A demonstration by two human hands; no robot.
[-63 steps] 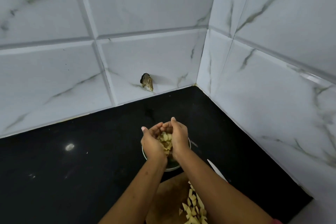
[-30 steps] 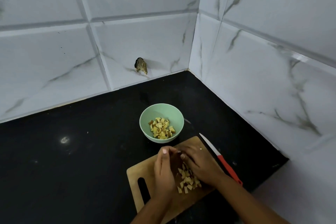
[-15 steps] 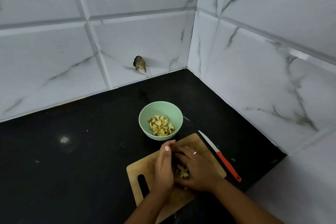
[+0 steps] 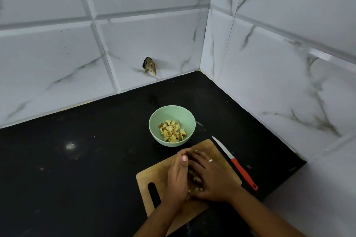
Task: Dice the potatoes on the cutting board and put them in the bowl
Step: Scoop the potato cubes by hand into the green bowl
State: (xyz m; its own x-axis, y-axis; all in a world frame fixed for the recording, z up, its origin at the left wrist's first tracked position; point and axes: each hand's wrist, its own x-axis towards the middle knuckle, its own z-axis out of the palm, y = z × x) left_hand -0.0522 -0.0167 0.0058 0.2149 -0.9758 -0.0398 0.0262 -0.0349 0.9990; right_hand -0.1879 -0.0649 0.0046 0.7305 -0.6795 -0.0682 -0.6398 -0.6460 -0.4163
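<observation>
Both hands down on the board (image 4: 152,177). Left hand (image 4: 178,177) on edge, fingers straight, pressed against the dice (image 4: 195,179). Right hand (image 4: 212,179) arched over them, fingers curled round the pile, ring (image 4: 210,160) showing. My hands hide most of the dice; a few show in the gap between. Bowl (image 4: 154,121) just beyond my fingertips, off the board, a heap (image 4: 172,131) of cut pieces inside. Knife (image 4: 236,165) lies just right of my right hand, along the board's edge. Black counter (image 4: 77,159) all around.
</observation>
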